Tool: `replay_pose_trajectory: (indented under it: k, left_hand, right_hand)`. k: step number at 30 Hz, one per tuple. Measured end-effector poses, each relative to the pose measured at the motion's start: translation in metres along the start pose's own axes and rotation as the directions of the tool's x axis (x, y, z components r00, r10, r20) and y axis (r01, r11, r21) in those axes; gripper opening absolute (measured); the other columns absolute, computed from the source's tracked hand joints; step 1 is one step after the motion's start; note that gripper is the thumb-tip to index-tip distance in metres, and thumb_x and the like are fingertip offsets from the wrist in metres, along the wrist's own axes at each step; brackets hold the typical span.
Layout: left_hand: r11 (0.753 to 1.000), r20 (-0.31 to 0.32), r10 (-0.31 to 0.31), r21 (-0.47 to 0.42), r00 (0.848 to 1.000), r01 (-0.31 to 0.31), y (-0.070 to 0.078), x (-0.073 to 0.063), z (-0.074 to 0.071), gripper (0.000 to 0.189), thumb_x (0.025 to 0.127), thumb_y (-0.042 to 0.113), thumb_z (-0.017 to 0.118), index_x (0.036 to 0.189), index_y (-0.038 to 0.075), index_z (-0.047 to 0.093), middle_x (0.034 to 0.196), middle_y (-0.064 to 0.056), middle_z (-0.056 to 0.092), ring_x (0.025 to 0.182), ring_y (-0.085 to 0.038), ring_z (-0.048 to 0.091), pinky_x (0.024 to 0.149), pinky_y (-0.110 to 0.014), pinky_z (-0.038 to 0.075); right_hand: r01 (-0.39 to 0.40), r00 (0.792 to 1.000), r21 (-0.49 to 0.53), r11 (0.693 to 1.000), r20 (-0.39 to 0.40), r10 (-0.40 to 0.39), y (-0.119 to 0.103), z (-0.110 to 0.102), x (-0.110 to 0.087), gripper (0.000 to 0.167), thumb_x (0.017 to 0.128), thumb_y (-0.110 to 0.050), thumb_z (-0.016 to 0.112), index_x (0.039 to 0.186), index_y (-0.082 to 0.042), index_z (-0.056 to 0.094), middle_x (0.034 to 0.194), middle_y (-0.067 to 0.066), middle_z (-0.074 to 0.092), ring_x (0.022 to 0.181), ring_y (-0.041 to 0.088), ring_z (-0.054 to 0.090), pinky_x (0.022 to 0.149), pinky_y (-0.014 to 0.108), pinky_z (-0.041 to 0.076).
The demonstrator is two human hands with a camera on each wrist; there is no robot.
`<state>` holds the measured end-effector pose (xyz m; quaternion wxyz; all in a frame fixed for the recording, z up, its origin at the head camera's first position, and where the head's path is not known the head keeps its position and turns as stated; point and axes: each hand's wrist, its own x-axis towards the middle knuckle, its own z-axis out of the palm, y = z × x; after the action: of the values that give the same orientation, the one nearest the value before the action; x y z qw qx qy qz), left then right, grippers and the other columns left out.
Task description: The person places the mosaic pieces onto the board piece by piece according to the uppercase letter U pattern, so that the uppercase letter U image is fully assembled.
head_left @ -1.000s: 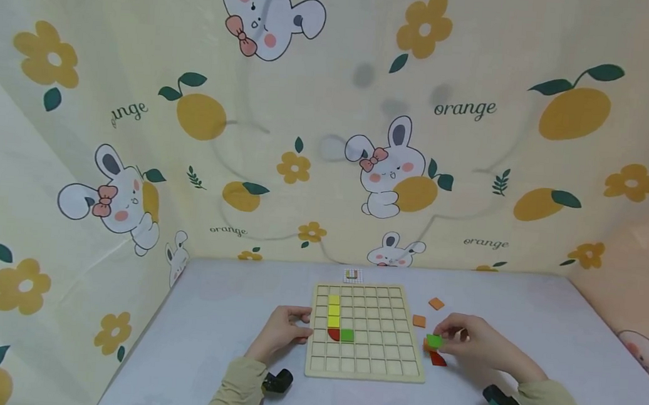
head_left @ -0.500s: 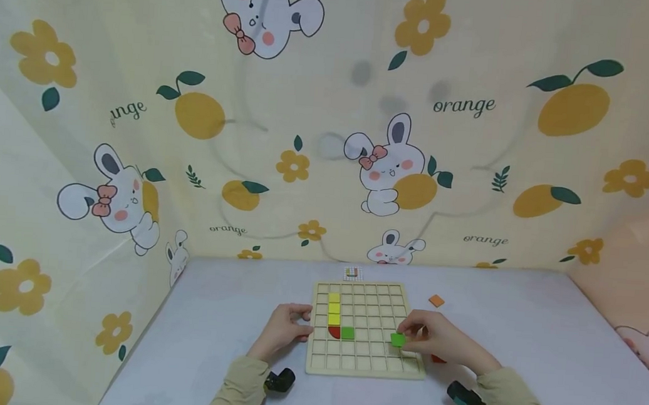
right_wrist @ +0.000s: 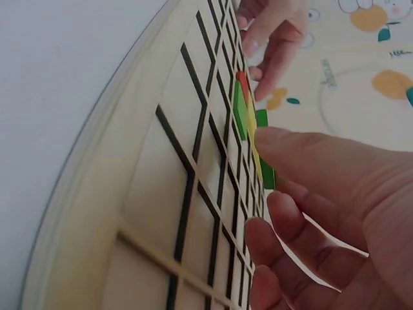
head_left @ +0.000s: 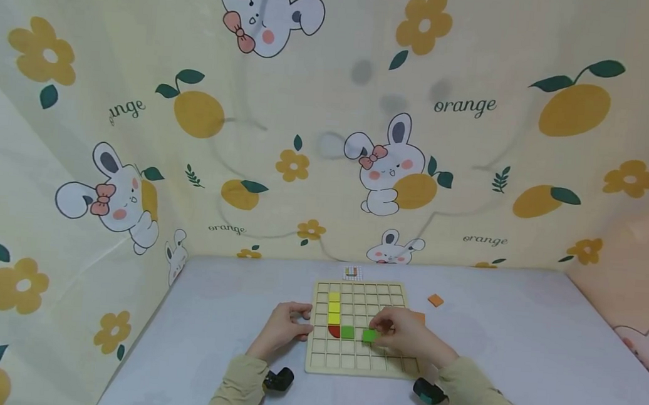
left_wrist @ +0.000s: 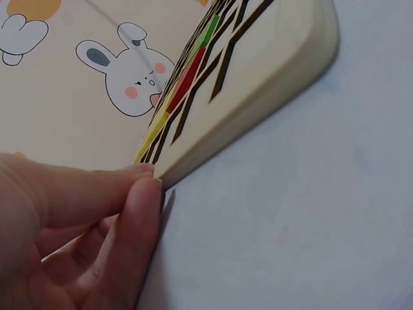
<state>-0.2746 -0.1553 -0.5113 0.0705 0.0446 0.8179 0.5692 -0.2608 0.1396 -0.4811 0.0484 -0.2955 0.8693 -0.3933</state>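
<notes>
Where right hand [head_left: 408, 335] hides board [head_left: 344, 362], orange tile [head_left: 435, 300] beside

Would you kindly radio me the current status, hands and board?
Left hand touching the board, left edge. Right hand pinching a green tile above the board. No obstruction visible.

The pale rectangular gridded wooden board [head_left: 321, 361] looks bare and smooth with a matt finish; the green square tiles [head_left: 347, 333] and red quarter-round tile [head_left: 333, 332] look smooth and flat-coloured. The pale yellow printed backdrop [head_left: 321, 89] looks like creased cloth with a faint sheen, the white tabletop [head_left: 216, 295] smooth and matt, the beige sleeves [head_left: 240, 382] matt cloth.
</notes>
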Motion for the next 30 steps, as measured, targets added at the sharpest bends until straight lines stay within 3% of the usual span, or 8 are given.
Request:
replay_pose_trajectory:
  k: [12, 21, 30]
  left_hand:
    - [1.0, -0.001, -0.012, 0.003, 1.0, 0.012, -0.001, -0.002, 0.001, 0.049, 0.079, -0.007, 0.072, 0.125, -0.004, 0.058, 0.099, -0.009, 0.056, 0.059, -0.012, 0.059, 0.058, -0.029, 0.057]
    - [1.0, -0.004, -0.005, 0.009, 1.0, 0.005, -0.002, -0.002, 0.001, 0.049, 0.078, -0.007, 0.073, 0.125, -0.004, 0.059, 0.098, -0.009, 0.056, 0.058, -0.012, 0.059, 0.057, -0.028, 0.057]
    - [1.0, 0.0, 0.002, 0.008, 1.0, -0.002, -0.002, -0.002, -0.001, 0.049, 0.078, -0.007, 0.073, 0.125, -0.005, 0.059, 0.097, -0.009, 0.056, 0.057, -0.012, 0.059, 0.058, -0.029, 0.057]
  right_hand:
    - [-0.028, 0.999, -0.016, 0.999, -0.029, 0.028, -0.001, 0.015, 0.01, 0.02, 0.077, -0.007, 0.079, 0.094, -0.005, 0.068, 0.08, 0.003, 0.056, 0.074, 0.018, 0.051, 0.062, 0.023, 0.044]
    - [-0.065, 0.997, -0.016, 0.998, -0.046, 0.064, -0.004, 0.018, 0.013, 0.019, 0.078, -0.005, 0.078, 0.093, -0.004, 0.067, 0.076, 0.001, 0.055, 0.069, 0.013, 0.048, 0.06, 0.023, 0.043]
    - [-0.08, 0.995, -0.01, 0.997, -0.051, 0.08, -0.005, 0.018, 0.014, 0.019, 0.077, -0.004, 0.079, 0.092, -0.004, 0.067, 0.077, 0.001, 0.055, 0.071, 0.016, 0.048, 0.06, 0.024, 0.042]
